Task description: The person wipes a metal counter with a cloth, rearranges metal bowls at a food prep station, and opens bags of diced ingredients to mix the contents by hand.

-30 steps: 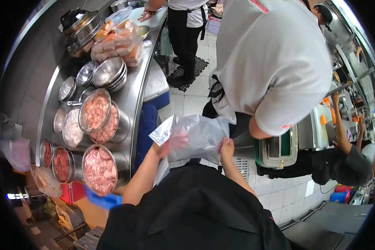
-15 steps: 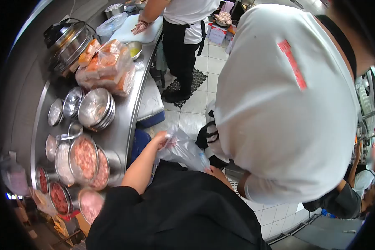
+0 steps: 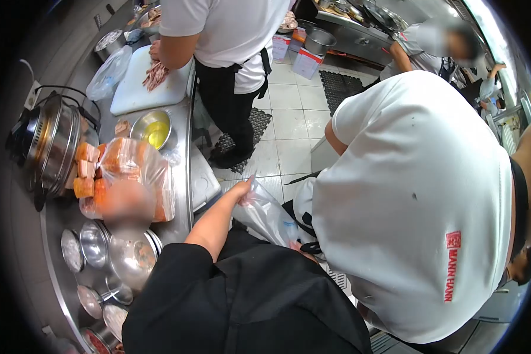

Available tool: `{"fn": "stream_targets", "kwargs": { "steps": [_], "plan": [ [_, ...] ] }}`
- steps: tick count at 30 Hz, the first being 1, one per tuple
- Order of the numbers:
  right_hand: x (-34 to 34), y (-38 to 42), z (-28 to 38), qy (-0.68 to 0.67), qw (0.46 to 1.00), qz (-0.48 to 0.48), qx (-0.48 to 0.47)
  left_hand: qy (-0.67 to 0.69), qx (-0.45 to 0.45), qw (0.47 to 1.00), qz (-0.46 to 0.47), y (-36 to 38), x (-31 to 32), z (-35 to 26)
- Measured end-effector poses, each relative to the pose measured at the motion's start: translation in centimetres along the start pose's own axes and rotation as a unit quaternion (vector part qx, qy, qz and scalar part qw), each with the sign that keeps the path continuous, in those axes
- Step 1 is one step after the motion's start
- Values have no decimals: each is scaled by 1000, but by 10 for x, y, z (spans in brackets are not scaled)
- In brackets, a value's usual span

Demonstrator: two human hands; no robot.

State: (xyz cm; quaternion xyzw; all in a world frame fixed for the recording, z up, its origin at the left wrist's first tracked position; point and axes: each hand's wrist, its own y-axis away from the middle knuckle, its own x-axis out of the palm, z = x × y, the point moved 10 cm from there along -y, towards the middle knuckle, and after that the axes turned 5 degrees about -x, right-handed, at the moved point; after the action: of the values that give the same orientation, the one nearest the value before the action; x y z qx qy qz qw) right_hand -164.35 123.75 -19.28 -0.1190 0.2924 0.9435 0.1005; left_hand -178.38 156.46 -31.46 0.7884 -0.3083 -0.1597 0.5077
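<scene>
A clear plastic bag (image 3: 264, 215) hangs in front of my black-clothed body. My left hand (image 3: 242, 190) grips its upper left edge, with the fingers wrapped into the plastic. At the lower right end of the bag is my right hand (image 3: 301, 248), closed on the plastic and partly hidden by my clothing and the bag. Some faint blue print shows on the bag near that hand. What the bag holds, if anything, cannot be made out.
On the steel counter (image 3: 180, 221) at the left are metal bowls (image 3: 94, 242), bagged orange-brown blocks (image 3: 130, 159), a bowl of yellow liquid (image 3: 153, 131) and a cutting board (image 3: 133, 97). A co-worker (image 3: 419, 194) in white stands close at right; another handles meat at the board.
The view has swung so that the counter items appear lower and the far floor shows more. Both hands still hold the bag. The near co-worker appears lower and more bent over.
</scene>
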Motion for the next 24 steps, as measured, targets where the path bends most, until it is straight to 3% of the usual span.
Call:
{"fn": "stream_targets", "kwargs": {
  "steps": [1,5,8,11,16,20,24],
  "plan": [
    [0,-5,3,-4,1000,-9,-3,-83,28,995,-43,-13,-10,-10],
    [-1,-23,11,-27,999,-42,-18,-133,57,986,-84,-17,-23,-38],
    [1,-25,52,-36,997,-63,-18,-137,98,982,-91,-22,-32,-49],
    [-7,-48,21,-49,996,-74,-18,-57,89,986,-132,-20,-44,-82],
    [-20,-95,55,-76,991,-110,-10,73,72,994,-43,-71,-36,-141],
    [-38,-170,28,-110,981,-162,-4,14,60,998,-12,-106,-33,-197],
    [-78,-197,111,-162,961,-225,-10,44,91,991,92,-141,-5,-260]
  ]
}}
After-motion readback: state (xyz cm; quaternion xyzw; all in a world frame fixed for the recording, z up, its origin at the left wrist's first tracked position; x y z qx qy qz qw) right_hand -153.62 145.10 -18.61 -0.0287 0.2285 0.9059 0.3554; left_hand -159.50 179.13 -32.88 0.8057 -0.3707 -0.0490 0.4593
